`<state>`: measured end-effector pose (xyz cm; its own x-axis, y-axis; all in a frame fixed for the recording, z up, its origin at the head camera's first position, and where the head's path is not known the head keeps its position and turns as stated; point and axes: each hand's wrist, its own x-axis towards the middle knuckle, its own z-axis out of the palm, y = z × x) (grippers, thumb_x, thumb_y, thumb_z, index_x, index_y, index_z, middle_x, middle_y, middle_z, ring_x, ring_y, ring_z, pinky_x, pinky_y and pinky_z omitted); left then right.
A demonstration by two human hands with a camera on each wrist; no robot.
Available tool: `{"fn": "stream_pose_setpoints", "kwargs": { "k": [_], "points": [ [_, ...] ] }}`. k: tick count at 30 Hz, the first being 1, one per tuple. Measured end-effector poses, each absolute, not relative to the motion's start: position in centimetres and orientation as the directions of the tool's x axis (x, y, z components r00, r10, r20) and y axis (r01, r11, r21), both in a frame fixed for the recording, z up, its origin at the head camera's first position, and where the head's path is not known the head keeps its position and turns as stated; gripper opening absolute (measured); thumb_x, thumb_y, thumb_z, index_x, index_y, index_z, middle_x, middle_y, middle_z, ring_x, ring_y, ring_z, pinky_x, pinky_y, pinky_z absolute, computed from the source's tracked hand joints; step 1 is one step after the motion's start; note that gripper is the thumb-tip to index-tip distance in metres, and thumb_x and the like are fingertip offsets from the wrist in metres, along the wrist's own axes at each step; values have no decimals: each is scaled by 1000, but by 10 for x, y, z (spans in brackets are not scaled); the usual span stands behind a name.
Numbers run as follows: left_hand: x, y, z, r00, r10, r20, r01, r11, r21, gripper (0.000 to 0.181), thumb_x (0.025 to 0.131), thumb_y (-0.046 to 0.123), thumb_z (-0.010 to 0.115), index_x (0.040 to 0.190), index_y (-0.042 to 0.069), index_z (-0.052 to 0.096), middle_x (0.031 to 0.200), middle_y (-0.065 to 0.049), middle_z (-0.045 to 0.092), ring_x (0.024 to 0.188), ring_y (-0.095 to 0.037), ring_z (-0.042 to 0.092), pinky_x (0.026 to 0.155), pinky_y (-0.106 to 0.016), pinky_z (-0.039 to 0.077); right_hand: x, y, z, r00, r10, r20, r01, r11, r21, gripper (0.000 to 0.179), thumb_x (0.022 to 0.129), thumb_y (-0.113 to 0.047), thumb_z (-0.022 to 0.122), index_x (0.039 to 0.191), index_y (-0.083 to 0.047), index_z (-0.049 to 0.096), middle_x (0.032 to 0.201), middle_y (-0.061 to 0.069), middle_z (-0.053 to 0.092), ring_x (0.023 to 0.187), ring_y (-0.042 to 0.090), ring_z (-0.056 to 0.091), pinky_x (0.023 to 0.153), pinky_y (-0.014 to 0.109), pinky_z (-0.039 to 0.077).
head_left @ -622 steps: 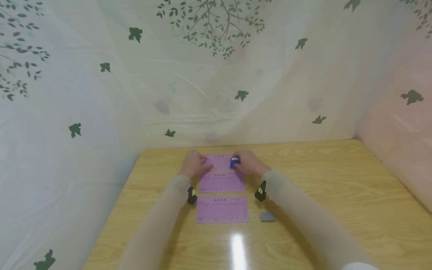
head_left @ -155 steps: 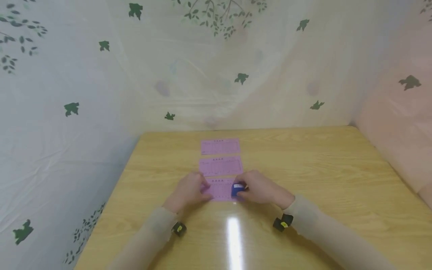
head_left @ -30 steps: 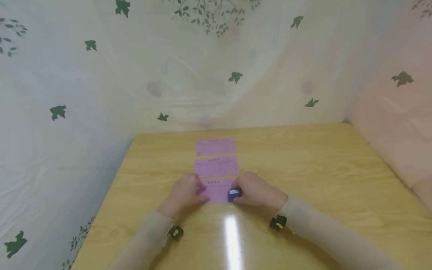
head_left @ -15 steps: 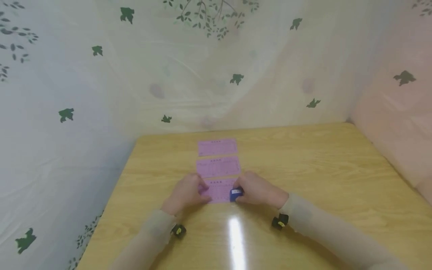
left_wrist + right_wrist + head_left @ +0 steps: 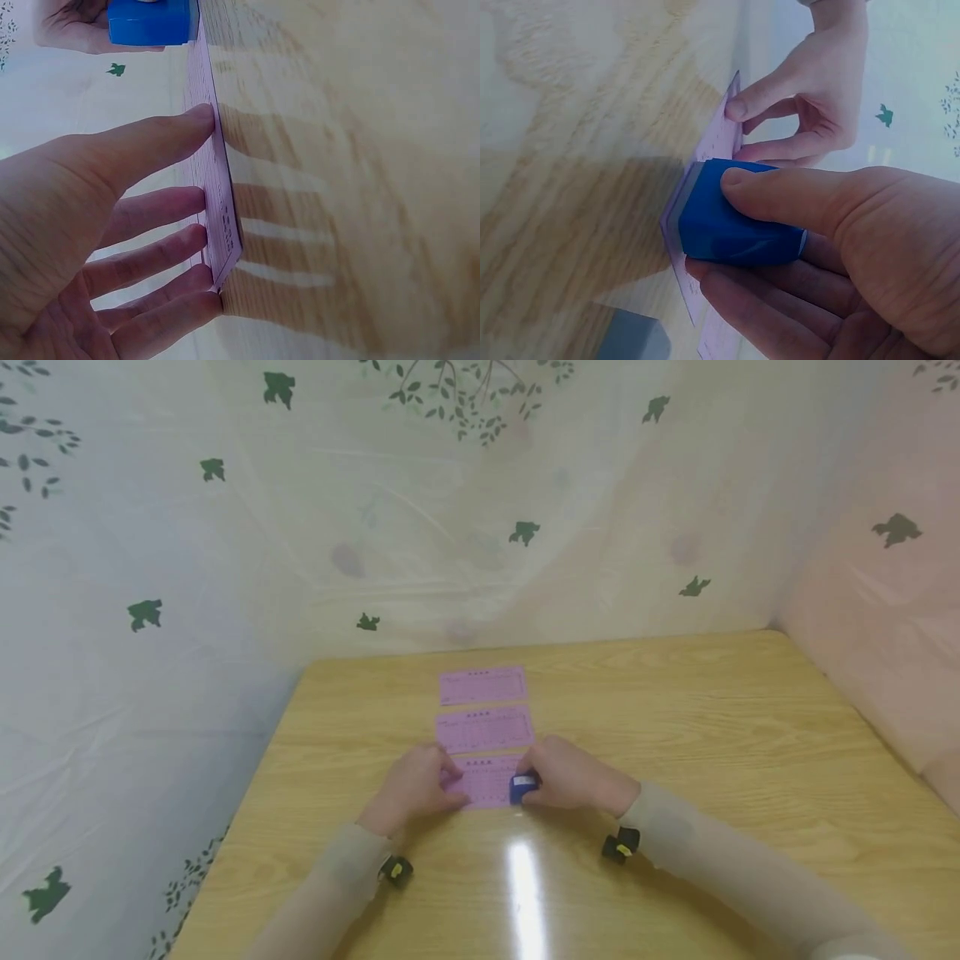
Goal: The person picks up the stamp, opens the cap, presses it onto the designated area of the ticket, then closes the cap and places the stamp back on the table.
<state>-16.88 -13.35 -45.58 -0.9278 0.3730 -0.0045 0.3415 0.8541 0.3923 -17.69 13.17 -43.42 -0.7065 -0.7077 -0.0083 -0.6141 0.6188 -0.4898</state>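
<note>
Three pink printed slips lie in a column on the table: a far slip (image 5: 483,686), a middle slip (image 5: 486,730) and a near slip (image 5: 487,783). My right hand (image 5: 573,777) grips a blue stamp (image 5: 739,217) between thumb and fingers. The stamp's grey base stands against the right end of the near slip. At that slip's left end, my left hand (image 5: 412,787) rests its fingertips on the paper, thumb (image 5: 161,142) at the near edge and fingers spread. Whatever mark is under the stamp is hidden.
A grey block (image 5: 634,336), like a stamp cap, sits on the table beside the right hand. The wood table (image 5: 712,735) meets a patterned cloth backdrop (image 5: 450,527) behind and at both sides. A light glare (image 5: 525,893) lies before the slips.
Both hands and the stamp have come from the far slip to the near one over the longer span. In the last second, the hands stay almost in place while the view shifts slightly.
</note>
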Motion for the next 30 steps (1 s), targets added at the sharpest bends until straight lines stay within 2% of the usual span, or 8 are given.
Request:
{"fn": "stream_pose_setpoints", "kwargs": {
  "k": [9, 15, 22, 30],
  "points": [
    [-171, -131, -455, -927, 374, -2, 346, 858, 380, 45, 78, 36, 94, 109, 6, 82, 103, -6, 74, 79, -13, 57, 71, -29, 52, -183, 139, -423, -709, -705, 4, -612, 614, -498, 16, 84, -13, 86, 99, -13, 81, 80, -9, 75, 62, 4, 58, 60, 21, 53],
    [-171, -130, -454, -928, 373, 7, 350, 862, 366, 46, 76, 36, 95, 109, 7, 82, 102, -6, 75, 79, -13, 56, 72, -29, 52, -184, 144, -413, -721, -693, -20, -566, 605, -561, 18, 86, -10, 85, 104, -12, 81, 90, -3, 80, 69, 3, 66, 66, 20, 59],
    [-170, -131, -453, -930, 368, -4, 338, 857, 390, 45, 77, 35, 95, 109, 6, 81, 108, -9, 76, 84, -15, 61, 78, -34, 57, -185, 153, -403, -710, -703, 27, -584, 568, -580, 16, 88, -9, 84, 103, -10, 82, 94, 0, 82, 80, 3, 73, 74, 17, 62],
    [-173, -132, -456, -930, 366, -17, 326, 849, 416, 47, 77, 34, 95, 111, 5, 80, 108, -10, 75, 83, -14, 60, 76, -32, 57, -183, 166, -405, -743, -665, 73, -558, 555, -617, 19, 93, -12, 81, 112, -11, 79, 104, 0, 81, 91, 8, 75, 80, 21, 64]
  ]
}}
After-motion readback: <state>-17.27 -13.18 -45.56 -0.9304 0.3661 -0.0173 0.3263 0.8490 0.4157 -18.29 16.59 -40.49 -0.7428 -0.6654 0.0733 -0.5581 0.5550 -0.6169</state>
